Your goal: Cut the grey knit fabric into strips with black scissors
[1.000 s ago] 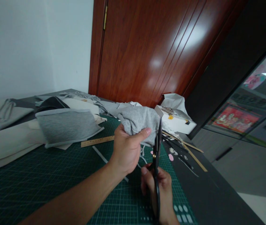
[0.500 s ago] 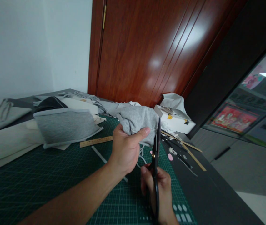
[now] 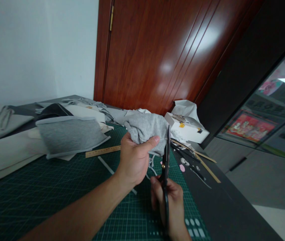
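My left hand (image 3: 135, 160) pinches a bunched piece of grey fabric (image 3: 147, 129), thumb on top, holding it up over the green cutting mat (image 3: 122, 214). In my right hand (image 3: 172, 201) is a pair of black scissors (image 3: 165, 164), the fingers closed round the handles. The blades point up and away, along the right edge of the fabric. Whether the fabric lies between the blades I cannot tell. Thin grey strips of cloth lie on the mat under and beside my left hand.
A wooden ruler (image 3: 103, 151) and a flat grey cloth piece (image 3: 72, 137) lie to the left, beside cream fabric (image 3: 9, 154). At the back right stands a white box (image 3: 189, 129). Wooden strips (image 3: 207, 167) and a pink scrap (image 3: 182, 168) lie on the dark table.
The scissors have shifted very slightly left, their tips close against the fabric's right edge. My left hand and the fabric have barely moved.
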### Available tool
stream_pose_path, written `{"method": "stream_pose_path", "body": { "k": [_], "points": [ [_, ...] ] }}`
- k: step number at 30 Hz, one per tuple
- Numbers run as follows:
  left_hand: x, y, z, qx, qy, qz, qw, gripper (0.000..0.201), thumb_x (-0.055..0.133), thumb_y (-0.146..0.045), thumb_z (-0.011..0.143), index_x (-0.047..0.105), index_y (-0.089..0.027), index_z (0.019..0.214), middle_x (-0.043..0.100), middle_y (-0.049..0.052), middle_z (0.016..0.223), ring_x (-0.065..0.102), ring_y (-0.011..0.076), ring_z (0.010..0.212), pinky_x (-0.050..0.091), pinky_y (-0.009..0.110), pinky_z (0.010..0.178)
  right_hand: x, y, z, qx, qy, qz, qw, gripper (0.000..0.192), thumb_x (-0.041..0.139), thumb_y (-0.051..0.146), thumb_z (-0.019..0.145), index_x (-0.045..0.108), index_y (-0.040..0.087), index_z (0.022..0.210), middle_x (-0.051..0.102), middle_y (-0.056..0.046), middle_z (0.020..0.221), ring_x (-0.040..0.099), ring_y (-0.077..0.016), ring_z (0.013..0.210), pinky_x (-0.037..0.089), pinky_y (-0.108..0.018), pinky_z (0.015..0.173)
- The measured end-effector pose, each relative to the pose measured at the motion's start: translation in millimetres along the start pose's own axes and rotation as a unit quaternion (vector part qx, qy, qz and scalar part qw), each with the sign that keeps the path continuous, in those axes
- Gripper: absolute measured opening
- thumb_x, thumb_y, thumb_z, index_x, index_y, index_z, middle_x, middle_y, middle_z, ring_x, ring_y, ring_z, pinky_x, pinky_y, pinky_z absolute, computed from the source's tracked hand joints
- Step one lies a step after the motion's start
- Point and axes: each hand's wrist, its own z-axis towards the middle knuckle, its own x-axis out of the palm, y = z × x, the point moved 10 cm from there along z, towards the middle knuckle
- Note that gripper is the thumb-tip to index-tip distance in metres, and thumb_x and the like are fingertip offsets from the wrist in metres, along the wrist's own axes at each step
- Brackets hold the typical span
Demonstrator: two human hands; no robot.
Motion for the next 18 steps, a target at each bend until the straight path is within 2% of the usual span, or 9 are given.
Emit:
{"method": "stream_pose_path", "body": {
  "k": [5,10,18],
  "points": [
    [-1.0,0.4,-0.2,-0.003,-0.003,0.006,1.000,0.031,0.082,-0.003,0.061,0.071,-0.019,0.084,0.074,0.000,0.089,0.069,0.0196,0.089,0.051,0.039,0.099,-0.2,-1.3,1.0,0.003,-0.003,-0.008,1.000,0.046,0.077,0.058,0.077,0.065,0.016,0.061,0.047,0.005,0.037,0.037,-0.0077,0.030,0.026,-0.018,0.031],
    [-1.4,0.5,0.4,0.001,-0.002,0.009,1.000,0.028,0.082,-0.002,0.061,0.070,-0.019,0.081,0.072,-0.001,0.085,0.068,0.0180,0.086,0.050,0.037,0.098,-0.4,-0.3,0.9,-0.007,0.002,-0.001,1.000,0.043,0.077,0.055,0.078,0.065,0.016,0.067,0.051,0.004,0.040,0.041,-0.0084,0.032,0.028,-0.018,0.032],
    [-4.6,12.3,-4.9,-0.028,-0.008,0.001,1.000,0.030,0.083,-0.003,0.061,0.072,-0.017,0.086,0.074,0.001,0.089,0.067,0.0186,0.085,0.052,0.039,0.094,0.5,1.4,1.4,-0.008,0.003,0.005,1.000,0.042,0.077,0.053,0.080,0.063,0.017,0.065,0.052,0.004,0.041,0.042,-0.0089,0.033,0.030,-0.018,0.033]
  ]
}}
